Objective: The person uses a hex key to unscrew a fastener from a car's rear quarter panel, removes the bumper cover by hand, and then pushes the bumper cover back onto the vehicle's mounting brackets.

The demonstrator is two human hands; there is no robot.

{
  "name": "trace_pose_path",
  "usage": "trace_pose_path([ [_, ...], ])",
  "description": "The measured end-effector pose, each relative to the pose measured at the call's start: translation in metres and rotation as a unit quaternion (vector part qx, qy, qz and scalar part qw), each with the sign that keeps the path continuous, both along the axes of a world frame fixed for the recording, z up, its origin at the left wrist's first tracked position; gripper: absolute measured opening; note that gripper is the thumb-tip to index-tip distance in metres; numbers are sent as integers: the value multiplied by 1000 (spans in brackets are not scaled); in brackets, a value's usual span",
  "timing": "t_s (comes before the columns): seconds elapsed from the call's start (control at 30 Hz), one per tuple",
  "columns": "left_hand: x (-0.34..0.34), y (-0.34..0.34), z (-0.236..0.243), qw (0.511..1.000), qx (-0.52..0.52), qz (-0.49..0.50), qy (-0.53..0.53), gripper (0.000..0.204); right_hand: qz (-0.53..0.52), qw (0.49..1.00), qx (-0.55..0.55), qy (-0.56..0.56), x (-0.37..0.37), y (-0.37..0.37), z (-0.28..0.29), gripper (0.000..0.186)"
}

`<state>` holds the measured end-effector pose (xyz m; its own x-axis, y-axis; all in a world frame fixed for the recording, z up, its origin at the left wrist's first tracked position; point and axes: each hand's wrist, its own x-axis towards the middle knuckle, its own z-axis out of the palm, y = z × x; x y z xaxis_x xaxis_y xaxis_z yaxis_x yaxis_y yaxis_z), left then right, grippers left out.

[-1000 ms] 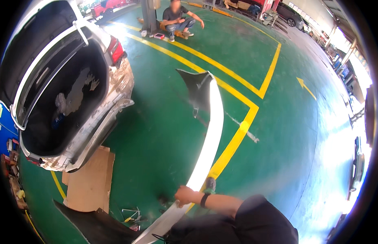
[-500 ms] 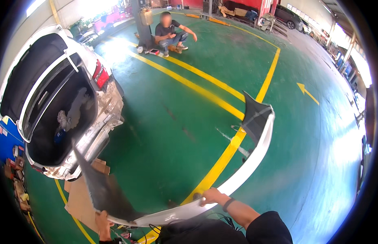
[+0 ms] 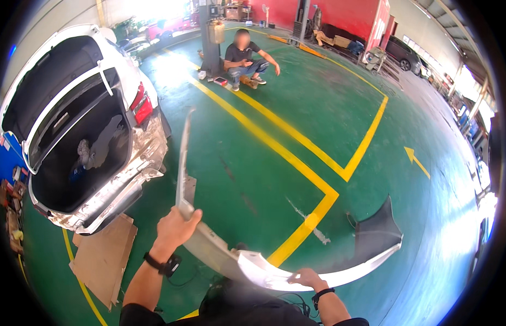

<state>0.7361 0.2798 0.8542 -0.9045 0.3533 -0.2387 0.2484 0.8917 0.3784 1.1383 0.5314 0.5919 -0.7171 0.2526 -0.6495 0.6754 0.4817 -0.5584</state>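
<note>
A curved white car bumper cover (image 3: pixel 351 274) stretches across the lower middle in front of me, clear of my body's dark clothing. Its dark inner side (image 3: pixel 375 233) shows at the right end, while the left end points up and away. My left hand (image 3: pixel 177 228) grips the edge of the left part, fingers wrapped round it. Farther right, my right hand (image 3: pixel 308 278) is closed on the upper edge of the white middle section. Both wrists wear dark bands. To the left stands a white car (image 3: pixel 149 136) with its tailgate up and its rear end bare of a bumper.
Flattened cardboard (image 3: pixel 106 261) lies on the green floor below the car's rear. A person (image 3: pixel 247 60) squats by a lift post (image 3: pixel 211 43) at the back. Yellow lines (image 3: pixel 274 144) cross the floor. A dark car (image 3: pixel 399 54) is parked at the far right.
The bumper cover has turned, its left end swinging up and rightward, its right end lower and farther right. My left hand has risen along with it; my right hand has shifted slightly right. The view has tilted.
</note>
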Motion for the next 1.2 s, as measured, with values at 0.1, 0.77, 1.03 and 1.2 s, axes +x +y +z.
trace_pose_path([
  [0.1,-41,47,-21,995,82,-33,-36,74,-41,999,10,30,-13,27,-12,37],
  [0.77,-129,100,-119,954,102,120,-254,53,-91,995,-9,-42,-114,199,-22,76],
  [1.03,-87,68,-130,932,112,235,-252,65,-72,997,-32,-25,-113,259,-10,77],
  [1.2,-82,59,-149,929,68,247,-267,71,-118,991,51,-24,-85,356,34,76],
])
